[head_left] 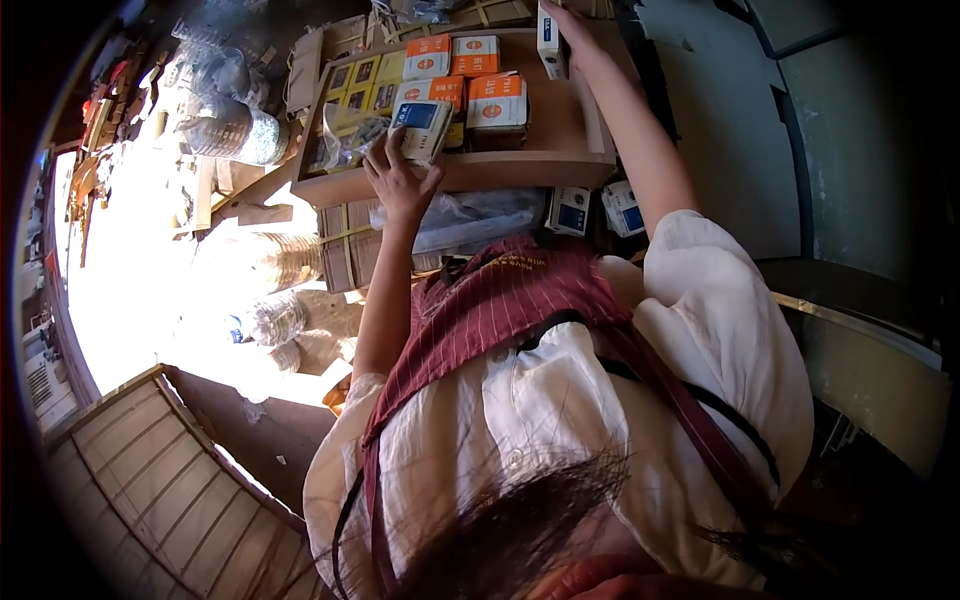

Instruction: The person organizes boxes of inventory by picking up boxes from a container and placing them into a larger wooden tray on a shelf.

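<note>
Gripping a white-and-blue carton (pixel 424 122), the left hand (pixel 402 187) is located left of centre in the upper part of the frame. Its fingers and thumb are clamped on the lower left portion of the carton. The carton is tilted and appears over the lower part of a shallow brown tray (pixel 470 176). The right hand (pixel 574 32) is located at the upper edge, right of centre, against the right side of a narrow white box (pixel 549 42). Its fingertips are out of sight; closure cannot be determined. Inside the tray: yellow boxes (pixel 362 72) at left, orange-and-white boxes (pixel 497 103) at centre, and a clear plastic bag (pixel 338 142) at lower left. Two similar cartons (pixel 568 212) are below the tray, right of centre.
</note>
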A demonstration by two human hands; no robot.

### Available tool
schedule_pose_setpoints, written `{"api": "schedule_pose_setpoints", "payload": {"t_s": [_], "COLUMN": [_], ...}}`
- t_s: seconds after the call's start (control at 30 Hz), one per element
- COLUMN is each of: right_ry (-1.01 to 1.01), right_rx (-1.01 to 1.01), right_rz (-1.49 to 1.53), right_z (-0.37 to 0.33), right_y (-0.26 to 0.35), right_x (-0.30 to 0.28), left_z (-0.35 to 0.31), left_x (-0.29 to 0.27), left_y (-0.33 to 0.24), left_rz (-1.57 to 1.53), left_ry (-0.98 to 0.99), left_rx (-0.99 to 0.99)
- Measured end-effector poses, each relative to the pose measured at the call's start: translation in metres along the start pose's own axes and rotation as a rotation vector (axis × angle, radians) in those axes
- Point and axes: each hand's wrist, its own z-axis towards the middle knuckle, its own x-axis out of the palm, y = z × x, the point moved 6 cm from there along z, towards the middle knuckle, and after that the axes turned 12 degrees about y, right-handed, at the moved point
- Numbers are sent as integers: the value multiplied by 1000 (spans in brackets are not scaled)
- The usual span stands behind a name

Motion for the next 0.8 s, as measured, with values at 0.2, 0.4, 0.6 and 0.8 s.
{"api": "schedule_pose_setpoints", "payload": {"t_s": [0.2,0.4,0.6,0.8], "right_ry": [90,52,-41,91], "right_rx": [418,394,266,261], "right_rz": [-557,-524,-518,-1264], "right_z": [7,-22,-18,-6], "right_y": [-57,-70,-76,-70], "right_x": [71,24,20,45], "left_z": [-16,-17,-8,-10], "left_x": [-8,5,13,6], "left_y": [17,19,13,16], "left_rz": [87,117,82,99], "left_ry": [-22,-41,-38,-38], "left_rx": [-93,-85,-58,-71]}}
